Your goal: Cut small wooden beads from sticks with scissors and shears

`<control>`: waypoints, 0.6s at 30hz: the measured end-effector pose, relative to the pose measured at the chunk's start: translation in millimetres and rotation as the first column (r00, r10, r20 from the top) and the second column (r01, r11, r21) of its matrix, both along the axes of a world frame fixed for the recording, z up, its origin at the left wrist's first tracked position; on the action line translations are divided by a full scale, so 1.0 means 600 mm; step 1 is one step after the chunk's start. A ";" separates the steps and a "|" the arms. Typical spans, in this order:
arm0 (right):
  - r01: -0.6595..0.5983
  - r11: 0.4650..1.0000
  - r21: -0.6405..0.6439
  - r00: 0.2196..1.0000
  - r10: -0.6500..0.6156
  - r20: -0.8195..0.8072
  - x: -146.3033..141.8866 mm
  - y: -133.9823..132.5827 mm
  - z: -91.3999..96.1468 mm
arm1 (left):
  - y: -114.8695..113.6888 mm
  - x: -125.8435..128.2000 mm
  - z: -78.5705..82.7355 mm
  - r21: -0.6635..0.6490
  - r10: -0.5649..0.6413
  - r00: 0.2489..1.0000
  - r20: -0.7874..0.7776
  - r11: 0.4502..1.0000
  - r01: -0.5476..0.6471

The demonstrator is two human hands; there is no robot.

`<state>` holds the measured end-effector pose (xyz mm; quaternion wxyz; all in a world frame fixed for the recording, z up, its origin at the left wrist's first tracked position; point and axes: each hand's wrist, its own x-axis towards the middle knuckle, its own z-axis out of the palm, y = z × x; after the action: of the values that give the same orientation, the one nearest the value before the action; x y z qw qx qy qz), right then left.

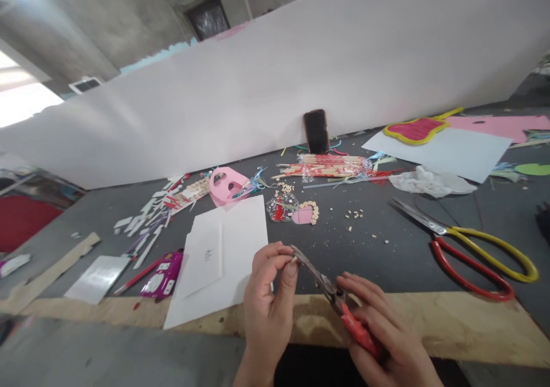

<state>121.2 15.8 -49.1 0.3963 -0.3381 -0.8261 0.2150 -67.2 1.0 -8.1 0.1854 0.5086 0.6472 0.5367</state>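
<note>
Near the table's front edge, my right hand [387, 330] is wrapped round the red handles of a pair of snips [317, 275]. Their narrow metal blades point up and left, reaching my left fingertips. Thumb and fingers of my left hand [268, 295] pinch a small pale piece [294, 259] beside the blade tips; its far side is hidden. Just beyond lies a pink paper shape [303, 216] edged with small beige pieces. A clear container [281, 208] with red bits touches its left side. More cut beige bits [354, 214] lie scattered to the right.
Large scissors [447, 229] with red and yellow handles lie at right. White sheets [240, 232] are on the left, beside a purple packet [165, 275]. Behind stand wrapped sticks [330, 165], a phone [316, 130] and a white partition [258, 89]. Crumpled tissue [432, 181] lies far right.
</note>
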 end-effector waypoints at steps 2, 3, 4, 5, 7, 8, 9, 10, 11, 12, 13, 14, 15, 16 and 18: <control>0.003 1.000 0.016 1.000 -0.003 -0.006 -0.001 0.001 0.000 | -0.001 -0.004 0.000 0.015 0.002 0.998 -0.056 1.000 -0.001; 0.004 1.000 0.022 1.000 -0.004 -0.007 -0.002 0.002 0.001 | -0.001 -0.005 0.001 0.021 0.004 0.996 -0.084 1.000 -0.002; 0.003 1.000 0.030 1.000 -0.003 -0.008 -0.003 0.003 0.002 | -0.001 -0.007 0.001 0.029 0.008 0.993 -0.114 1.000 -0.005; 0.005 0.999 0.035 1.000 -0.004 -0.006 -0.004 0.004 0.002 | 0.000 -0.008 0.003 0.043 0.013 0.989 -0.148 0.999 -0.007; 0.011 0.999 0.046 1.000 -0.011 -0.005 -0.005 0.004 0.003 | 0.001 -0.012 0.007 0.077 0.022 0.972 -0.235 0.997 -0.004; 0.017 0.999 0.044 1.000 -0.017 0.000 -0.005 0.004 0.003 | 0.001 -0.015 0.010 0.095 0.025 0.958 -0.285 0.995 0.003; 0.018 0.999 0.045 1.000 -0.018 0.003 -0.005 0.003 0.003 | 0.002 -0.018 0.013 0.109 0.025 0.942 -0.335 0.994 0.013; 0.014 0.999 0.043 1.000 -0.014 0.007 -0.005 0.003 0.002 | 0.002 -0.021 0.016 0.118 0.026 0.924 -0.381 0.993 0.020; 0.009 0.999 0.040 1.000 -0.009 0.010 -0.005 0.002 0.002 | 0.003 -0.025 0.019 0.121 0.030 0.906 -0.421 0.992 0.023; 0.002 0.999 0.036 1.000 -0.003 0.013 -0.005 0.002 0.003 | 0.003 -0.027 0.022 0.122 0.036 0.891 -0.453 0.992 0.022; -0.003 1.000 0.030 1.000 0.002 0.016 -0.005 0.002 0.003 | 0.003 -0.030 0.024 0.122 0.041 0.879 -0.475 0.992 0.019; -0.007 1.000 0.027 1.000 0.006 0.016 -0.005 0.001 0.004 | 0.003 -0.032 0.025 0.118 0.043 0.873 -0.486 0.993 0.017; -0.011 1.000 0.024 1.000 0.011 0.018 -0.006 0.001 0.005 | 0.003 -0.033 0.026 0.108 0.034 0.874 -0.485 0.994 0.021; -0.013 1.000 0.020 1.000 0.013 0.018 -0.007 0.001 0.007 | 0.003 -0.033 0.027 0.092 0.014 0.881 -0.472 0.995 0.033; -0.021 1.000 0.012 1.000 0.021 0.013 -0.008 0.001 0.010 | 0.003 -0.033 0.027 0.054 -0.039 0.902 -0.431 0.996 0.069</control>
<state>116.3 16.1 -43.3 0.3905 -0.3285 -0.8334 0.2120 -86.8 2.8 8.1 0.0359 0.6378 0.6393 0.4280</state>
